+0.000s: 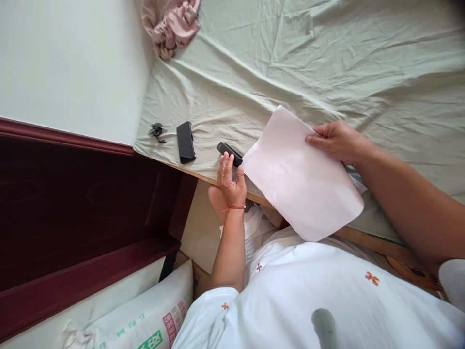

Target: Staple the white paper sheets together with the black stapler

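Observation:
A sheet of white paper (301,179), perhaps more than one sheet, is tilted over the bed's edge. My right hand (339,140) is closed on its upper right edge, thumb on top and fingers underneath. The left corner of the paper reaches the end of a black stapler (225,148) lying on the sheet; whether it sits between the jaws I cannot tell. My left hand (231,182), with a ring and a red wrist string, has its fingers stretched out and thumb apart. Its fingertips overlap the near side of the stapler and seem to touch it.
A black phone (186,142) and a small dark tangled item (156,130) lie left on the pale green bedsheet (247,82). Pink cloth (172,26) is bunched by the wall. A dark red wooden panel (72,194) and a white printed sack (152,312) stand lower left.

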`<state>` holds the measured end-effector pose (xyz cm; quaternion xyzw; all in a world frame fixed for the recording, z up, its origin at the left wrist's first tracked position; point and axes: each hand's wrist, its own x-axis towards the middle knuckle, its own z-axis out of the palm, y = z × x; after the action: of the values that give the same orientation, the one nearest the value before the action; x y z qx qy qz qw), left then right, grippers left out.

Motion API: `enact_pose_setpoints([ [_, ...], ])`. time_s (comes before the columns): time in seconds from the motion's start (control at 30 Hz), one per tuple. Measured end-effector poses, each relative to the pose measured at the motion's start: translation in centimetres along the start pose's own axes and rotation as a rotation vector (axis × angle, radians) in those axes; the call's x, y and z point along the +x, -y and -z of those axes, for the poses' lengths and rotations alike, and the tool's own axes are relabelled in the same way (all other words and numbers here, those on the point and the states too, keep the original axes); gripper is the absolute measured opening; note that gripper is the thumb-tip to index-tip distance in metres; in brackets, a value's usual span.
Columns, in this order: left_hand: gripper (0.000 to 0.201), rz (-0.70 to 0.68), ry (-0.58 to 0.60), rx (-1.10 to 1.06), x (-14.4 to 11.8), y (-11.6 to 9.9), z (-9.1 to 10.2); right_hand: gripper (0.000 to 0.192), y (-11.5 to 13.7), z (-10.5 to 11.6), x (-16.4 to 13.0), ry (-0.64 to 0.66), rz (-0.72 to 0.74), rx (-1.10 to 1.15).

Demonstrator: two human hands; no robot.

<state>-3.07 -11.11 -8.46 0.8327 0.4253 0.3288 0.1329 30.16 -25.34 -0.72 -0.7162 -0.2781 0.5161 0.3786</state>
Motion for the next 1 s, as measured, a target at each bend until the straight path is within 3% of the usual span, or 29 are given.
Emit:
enact_pose_setpoints([
  [0.2,0.054,0.082,-0.015,-0.073,-0.1,-1.2,0.1,0.030,-0.6,0.2,0.5,0.026,0.030,0.053],
  [0.37,0.042,0.178,-0.001,-0.014,-0.1,-2.0,0.2,0.031,-1.6,0.6,1.0,0.089,0.111,0.085],
  [0.6,0.041,0.187,-0.005,-0.013,0.0,-2.1,0.1,0.037,-1.5,0.6,0.8,0.076,0.101,0.078],
  [0.73,0.051,0.192,-0.018,0.019,0.0,-2.1,-0.1,0.033,-1.4,0.5,0.8,0.064,0.070,0.092],
  [0.87,0.074,0.189,0.049,0.083,-0.1,-2.3,0.1,0.029,-1.8,0.7,1.0,0.098,0.099,0.123],
  [1.0,0.082,0.181,0.072,0.098,-0.1,-2.1,0.3,0.030,-1.9,0.6,1.2,0.081,0.090,0.110],
])
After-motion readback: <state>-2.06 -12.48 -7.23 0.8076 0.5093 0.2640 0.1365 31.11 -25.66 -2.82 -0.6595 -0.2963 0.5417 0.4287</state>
